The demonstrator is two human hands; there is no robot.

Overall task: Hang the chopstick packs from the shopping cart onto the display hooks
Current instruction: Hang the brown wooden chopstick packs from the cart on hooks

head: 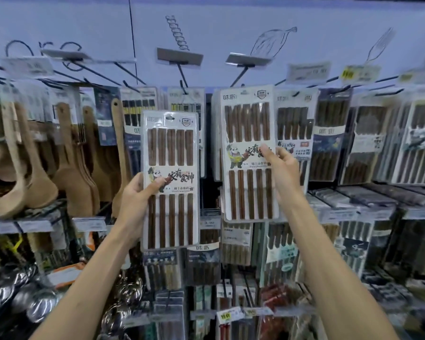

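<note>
- Chopstick pack, left (171, 148): flat rectangular white card under a clear ribbed blister. Dark brown wooden sticks are laid in five columns, and a printed panda band runs across the middle. A hang hole is cut at the top centre. It is held upright at the centre of the frame, in front of the hung stock and below the hooks.
- Left hand (136, 196): closed on the left edge of that pack, with the thumb laid on the front over the panda band and the fingers hidden behind the card.
- Chopstick pack, right (247, 119): of the same pattern, raised higher and just right of centre, its top edge at the level of the hook row. Whether its hole is on a hook cannot be made out.
- Right hand (284, 168): gripping the right edge of that pack at the printed band, thumb on the front.
- Display hooks (182, 74): thin black wire prongs, partly hidden by grey label holders (179, 56).
- Wooden spatulas (69, 173): pale, matt and flat-bladed, hung at the left and blurred.
- Metal ladles (35, 307): shiny round bowls at the lower left, cut off by the frame edge.
- Further hung packs (371, 143): right side, print unreadable through blur.
- Wall panel (231, 20): pale, with line-drawn utensils.
</note>
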